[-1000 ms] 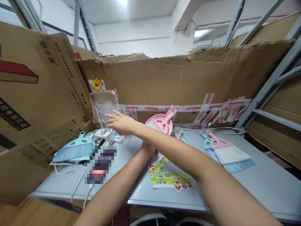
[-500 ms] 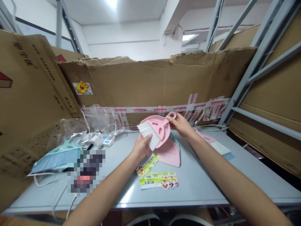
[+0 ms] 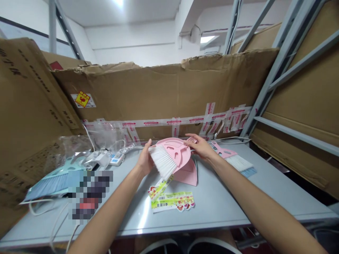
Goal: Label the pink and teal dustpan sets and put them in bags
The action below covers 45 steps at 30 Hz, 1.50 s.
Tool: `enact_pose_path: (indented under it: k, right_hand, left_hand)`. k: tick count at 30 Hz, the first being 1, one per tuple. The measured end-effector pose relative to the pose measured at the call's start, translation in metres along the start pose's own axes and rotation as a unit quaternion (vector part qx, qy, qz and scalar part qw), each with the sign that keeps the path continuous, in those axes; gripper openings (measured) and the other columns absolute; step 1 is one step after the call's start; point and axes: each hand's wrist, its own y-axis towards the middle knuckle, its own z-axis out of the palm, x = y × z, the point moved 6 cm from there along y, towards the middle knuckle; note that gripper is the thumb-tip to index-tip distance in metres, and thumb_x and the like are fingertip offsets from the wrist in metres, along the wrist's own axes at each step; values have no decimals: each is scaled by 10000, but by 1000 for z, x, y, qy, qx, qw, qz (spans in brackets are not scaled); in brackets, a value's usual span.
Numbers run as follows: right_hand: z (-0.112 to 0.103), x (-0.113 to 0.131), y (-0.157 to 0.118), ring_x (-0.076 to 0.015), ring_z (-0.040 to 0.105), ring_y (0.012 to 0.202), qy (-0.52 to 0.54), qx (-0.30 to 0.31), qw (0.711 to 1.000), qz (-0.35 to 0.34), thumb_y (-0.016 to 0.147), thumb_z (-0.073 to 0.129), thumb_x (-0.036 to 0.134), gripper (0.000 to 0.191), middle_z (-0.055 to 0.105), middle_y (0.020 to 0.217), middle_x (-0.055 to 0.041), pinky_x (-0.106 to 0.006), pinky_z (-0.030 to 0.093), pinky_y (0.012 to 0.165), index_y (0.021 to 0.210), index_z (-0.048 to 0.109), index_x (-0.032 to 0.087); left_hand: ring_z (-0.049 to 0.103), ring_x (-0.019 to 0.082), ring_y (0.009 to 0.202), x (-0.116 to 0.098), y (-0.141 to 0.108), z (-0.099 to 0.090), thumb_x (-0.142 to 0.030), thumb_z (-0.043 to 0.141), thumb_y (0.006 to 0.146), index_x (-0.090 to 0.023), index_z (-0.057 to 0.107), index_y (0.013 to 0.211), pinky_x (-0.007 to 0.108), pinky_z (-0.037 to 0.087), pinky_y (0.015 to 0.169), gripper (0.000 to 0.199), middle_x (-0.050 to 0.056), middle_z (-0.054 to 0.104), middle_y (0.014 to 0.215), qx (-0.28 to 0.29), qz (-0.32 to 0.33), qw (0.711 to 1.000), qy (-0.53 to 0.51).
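A pink hand brush [image 3: 169, 155] with white bristles lies face-up against a pink dustpan [image 3: 169, 141], the two held together above the table. My right hand [image 3: 201, 147] is closed around the handle end at the upper right. At the left edge, my left hand [image 3: 144, 160] grips the dustpan, thumb up, its other fingers hidden behind the bristles. Just below rests another pink dustpan [image 3: 188, 174], with a green edge showing behind it. Bright green-and-white label cards [image 3: 172, 201] lie in front, one slanted under the bristles.
To the right lies a second pink brush [image 3: 230, 155] over blue bristles. A blue brush set [image 3: 57, 180], plastic bags [image 3: 97, 137], a power strip [image 3: 116, 159] and white cables crowd the left. Cardboard walls [image 3: 159, 91] and a grey metal frame [image 3: 265, 84] enclose the grey table [image 3: 217, 204].
My left hand has shifted from the bristles to the dustpan's left edge. The brush and dustpan have dropped slightly toward the table. The whole view has shifted a little.
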Motion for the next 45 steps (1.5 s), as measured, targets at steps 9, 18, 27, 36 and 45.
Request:
enact_pose_path:
  k: [9,18,27,36,45]
  right_hand:
    - [-8,1,2,-217,739,794,-113,-69,986,-98,771,933,574,522,791,1172,-107,-354,636,648,1089,710,225]
    - [-5,-7,4,-265,735,831,-108,-69,987,-100,752,902,673,501,798,927,-97,-375,574,746,841,744,206]
    - [-1,0,-3,-187,713,805,-210,-97,961,-152,865,812,538,601,712,1447,-112,-378,606,819,1357,606,261]
    - [20,0,-8,-313,691,1282,-299,12,936,-183,911,848,382,322,723,1307,-115,-479,494,1178,1190,781,236]
    - [40,5,-29,-295,620,1277,-454,19,852,-258,1037,743,265,120,620,1321,-136,-458,483,1184,1117,807,201]
  left_hand:
    - [713,160,660,6,3,-2,-430,1090,622,-152,786,1052,235,531,591,595,41,811,837,-51,113,990,64]
    - [758,192,730,9,-13,21,-199,1046,643,-208,688,1432,242,569,627,866,86,841,1044,59,61,989,118]
    - [798,260,1047,19,-27,40,-24,989,608,-223,673,1557,278,644,875,1020,129,811,1283,141,46,988,51]
    - [585,156,435,20,-16,22,-440,914,857,-211,732,1310,228,398,433,540,-16,705,656,85,58,972,209]
    - [783,308,1097,7,-23,27,-234,482,1009,-229,685,1548,372,554,936,577,112,838,1302,26,205,716,666]
